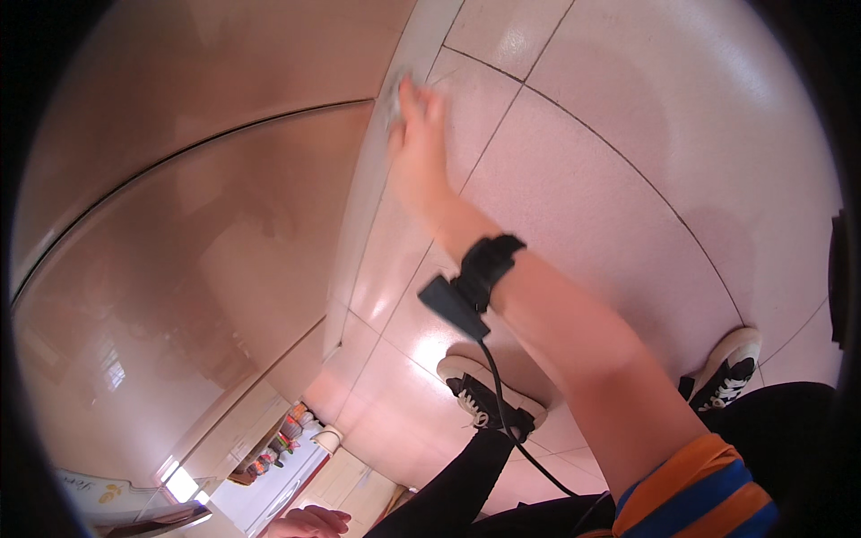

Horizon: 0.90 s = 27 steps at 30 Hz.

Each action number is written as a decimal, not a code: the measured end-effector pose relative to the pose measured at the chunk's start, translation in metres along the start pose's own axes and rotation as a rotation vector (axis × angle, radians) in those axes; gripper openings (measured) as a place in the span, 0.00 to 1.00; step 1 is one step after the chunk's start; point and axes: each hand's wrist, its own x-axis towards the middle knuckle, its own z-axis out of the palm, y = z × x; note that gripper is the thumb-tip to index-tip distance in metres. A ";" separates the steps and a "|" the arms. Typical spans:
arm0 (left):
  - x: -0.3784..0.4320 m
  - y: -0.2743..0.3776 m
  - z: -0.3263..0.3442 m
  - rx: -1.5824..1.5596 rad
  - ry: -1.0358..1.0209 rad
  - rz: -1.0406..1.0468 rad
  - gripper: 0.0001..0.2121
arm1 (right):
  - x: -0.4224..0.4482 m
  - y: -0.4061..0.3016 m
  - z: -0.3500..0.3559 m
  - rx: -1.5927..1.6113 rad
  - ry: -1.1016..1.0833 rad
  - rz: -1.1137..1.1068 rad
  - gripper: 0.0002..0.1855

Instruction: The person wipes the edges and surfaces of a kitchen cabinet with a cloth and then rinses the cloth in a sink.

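My right hand (418,138) reaches down to the pale kickboard (364,181) under glossy brownish cabinet fronts (269,222). Between its thumb and fingers is a small whitish wad (394,102), which looks like a cloth and lies against the board. Hand and wad are blurred. On that wrist sits a black strap (490,265) with a dark box (454,308) and a cable (501,403). Only the curled fingers of my left hand (309,522) show at the bottom edge, near the lower cabinets; whether they hold anything is hidden.
Large pale floor tiles (572,188) run beside the cabinet. My two black-and-white shoes (494,397) stand on them, wide apart. Behind, at the lower left, are a shelf of colourful packages (272,454), a white appliance (276,497) and a cream bin-like container (328,438).
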 end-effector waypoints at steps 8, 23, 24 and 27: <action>0.000 0.010 0.005 0.040 -0.028 0.059 0.14 | 0.008 0.001 -0.008 0.045 0.078 0.008 0.23; 0.000 0.005 0.004 0.024 0.006 -0.028 0.18 | -0.107 -0.006 0.009 0.469 -0.553 0.579 0.19; 0.002 0.004 0.004 0.041 0.028 -0.029 0.18 | -0.119 -0.005 0.011 0.538 -0.575 0.588 0.18; 0.003 0.006 0.007 0.096 0.076 -0.043 0.17 | -0.154 0.014 0.019 0.137 -0.633 0.029 0.21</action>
